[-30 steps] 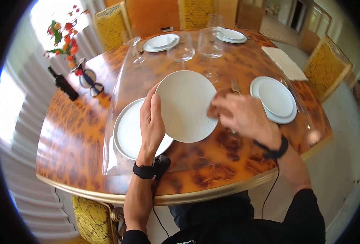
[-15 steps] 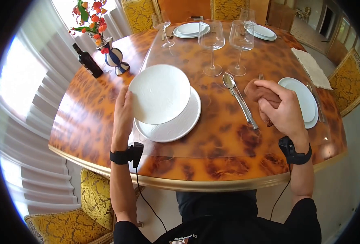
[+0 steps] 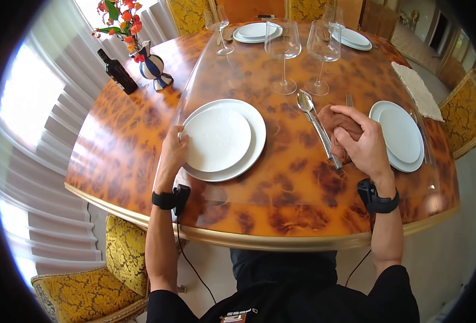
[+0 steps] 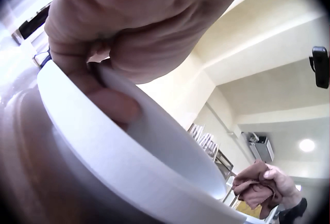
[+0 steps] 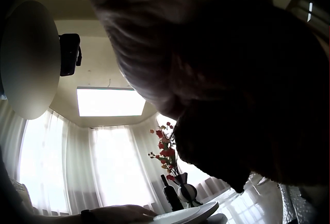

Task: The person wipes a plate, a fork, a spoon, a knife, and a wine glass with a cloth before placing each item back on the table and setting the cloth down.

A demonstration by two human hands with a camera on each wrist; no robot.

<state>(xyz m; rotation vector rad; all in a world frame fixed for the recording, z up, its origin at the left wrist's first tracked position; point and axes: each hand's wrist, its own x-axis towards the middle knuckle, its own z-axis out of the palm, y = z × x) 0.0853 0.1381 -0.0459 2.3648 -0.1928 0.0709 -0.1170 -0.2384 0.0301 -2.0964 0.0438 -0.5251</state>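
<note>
I log the left hand [image 3: 172, 152] gripping the left rim of the small white plate [image 3: 217, 139], thumb on top, fingers curled underneath; that plate lies on the larger dinner plate [image 3: 255, 141] near the table's [image 3: 281, 215] front edge. Right hand [image 3: 362, 143] is bunched round a brown cloth [image 3: 332, 119], beside the spoon [image 3: 305, 103]. Farther off: two wine glasses [image 3: 282, 46], then a bottle [image 3: 118, 72] and flower vase [image 3: 153, 69].
</note>
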